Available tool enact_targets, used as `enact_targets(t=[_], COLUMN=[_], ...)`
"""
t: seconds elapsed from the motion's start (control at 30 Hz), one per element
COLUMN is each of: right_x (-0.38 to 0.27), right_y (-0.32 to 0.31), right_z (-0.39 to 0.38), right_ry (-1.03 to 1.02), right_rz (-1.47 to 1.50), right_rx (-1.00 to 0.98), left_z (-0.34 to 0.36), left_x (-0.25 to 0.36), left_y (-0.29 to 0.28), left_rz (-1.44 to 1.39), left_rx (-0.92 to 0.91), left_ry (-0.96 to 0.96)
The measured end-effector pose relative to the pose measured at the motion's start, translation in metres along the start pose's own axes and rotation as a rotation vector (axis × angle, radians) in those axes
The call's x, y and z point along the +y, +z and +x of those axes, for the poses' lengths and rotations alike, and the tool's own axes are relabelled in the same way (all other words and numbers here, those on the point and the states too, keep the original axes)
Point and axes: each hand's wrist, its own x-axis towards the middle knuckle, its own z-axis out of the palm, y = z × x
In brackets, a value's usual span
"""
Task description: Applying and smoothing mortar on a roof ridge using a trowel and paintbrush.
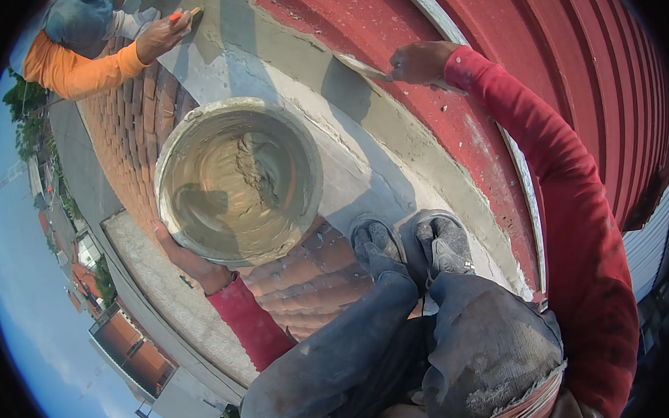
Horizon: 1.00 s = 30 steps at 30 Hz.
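My left hand [188,263] grips the outer wall of a round bucket [310,138] at its near left side, fingers against the rim. Wet grey mortar [253,175] lies in the bucket, with a ridge down its middle. Out to the upper right, my right hand [421,62] is closed around a trowel, its handle mostly hidden. The trowel's pale thin blade [361,67] points left, over the edge of a grey mortar band [390,123] beside red roofing. Both arms wear red sleeves.
A co-worker in an orange sleeve [89,74] works at the upper left, one hand [163,36] on an orange-marked tool. Clay roof tiles [308,275] lie beneath the bucket. Red ribbed metal sheets [545,39] rise at right. My feet [408,243] stand near the mortar band.
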Motion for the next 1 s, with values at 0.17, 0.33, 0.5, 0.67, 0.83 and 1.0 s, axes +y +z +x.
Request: enact_targets(t=[0.17,0.33,0.5,0.67,0.83,1.0], right_x=[0.045,0.070,0.094,0.039,0.001,0.016], right_y=[0.115,0.142,0.083,0.025,-0.001,0.010], right_z=[-0.020,-0.096,-0.099,0.015,0.067,0.050], right_ry=[-0.016,0.059,-0.413,-0.189,-0.036,-0.027], right_rz=[0.266,0.269,-0.137,0.139,0.288,0.347], right_rx=[0.030,-0.106,0.023,0.258,0.221,0.072], left_z=[-0.001,0.003,-0.003,-0.007,-0.010,-0.012], left_x=[0.005,0.005,0.002,0.001,-0.002,-0.004], left_y=[0.015,0.015,0.025,0.027,0.019,0.004], left_rz=[0.061,0.059,0.105,0.141,0.078,0.061], left_rx=[-0.019,-0.110,-0.037,-0.029,0.012,0.044], left_ry=[0.025,-0.003,0.033,0.056,0.034,0.038])
